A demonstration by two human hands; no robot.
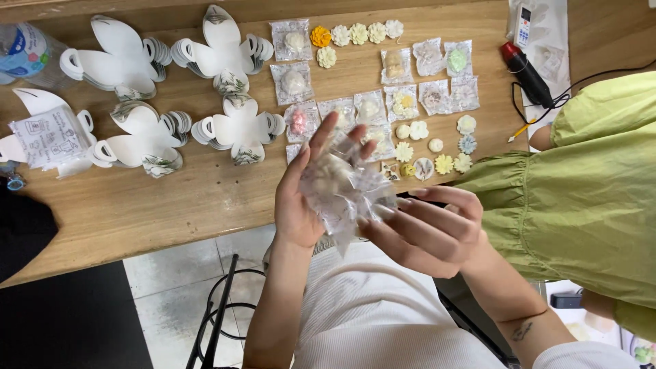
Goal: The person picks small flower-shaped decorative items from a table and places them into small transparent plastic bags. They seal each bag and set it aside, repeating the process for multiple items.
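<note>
You are holding a small clear plastic bag with a pale, round, flower-shaped thing inside it. The bag looks crinkly and shiny, and its loose end hangs down between your hands. It sits up in the air, just in front of the edge of the wooden table. Your left hand is cupped behind the bag with the fingers partly spread, and the fingertips reach up over its top. Your right hand is half open, and its long fingers touch the bag's lower right side. On the table behind are more little flowers in white and yellow, some in small bags, and white paper cutouts shaped like petals. A person in a green top stands at your right.
</note>
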